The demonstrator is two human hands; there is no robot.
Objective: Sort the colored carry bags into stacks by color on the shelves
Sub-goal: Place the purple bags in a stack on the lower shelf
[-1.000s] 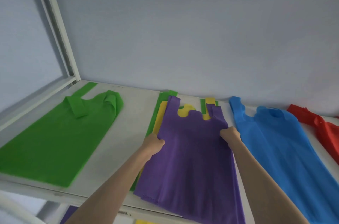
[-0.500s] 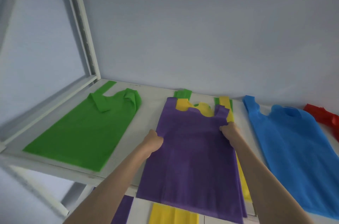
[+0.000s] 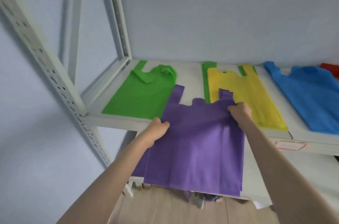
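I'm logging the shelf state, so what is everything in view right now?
purple bag: one, purple, held in front of the shelf edge
green bag: one, green, flat on the shelf's left end
yellow bag: one, yellow, mid shelf, on another green bag
second green bag: one, green, under the yellow bag, edges showing
blue bag: one, blue, right of the yellow bag
red bag: partly visible, red, far right
shelf: one, white, metal frame
hands: left hand and right hand each grip the purple bag
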